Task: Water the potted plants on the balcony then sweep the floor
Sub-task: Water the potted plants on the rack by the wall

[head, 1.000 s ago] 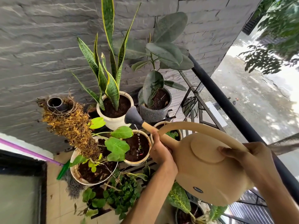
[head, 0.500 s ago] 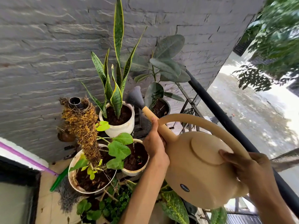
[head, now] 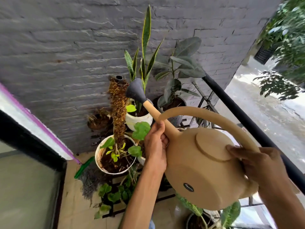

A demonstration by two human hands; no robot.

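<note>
I hold a tan watering can point(head: 204, 169) with both hands. My left hand point(head: 156, 146) grips the base of its spout. My right hand point(head: 257, 164) holds the rear of its arched handle. The grey rose point(head: 135, 91) at the spout tip is raised, in front of the snake plant point(head: 145, 52) in a white pot point(head: 137, 120). No water is seen coming out. Left of it stands a white pot point(head: 99, 156) with a brown moss pole point(head: 118, 109). A rubber plant point(head: 179, 66) stands in a grey pot at the back.
A grey brick wall point(head: 66, 55) backs the plants. A black railing point(head: 244, 119) runs along the right. A green-handled broom point(head: 85, 172) lies on the tiled floor by the glass door point(head: 28, 187). Small leafy plants point(head: 115, 194) and a speckled-leaf plant point(head: 231, 212) sit low.
The can's spout has lifted from the small pots up to the snake plant. My view has swung left, so the plants sit further right in the frame.
</note>
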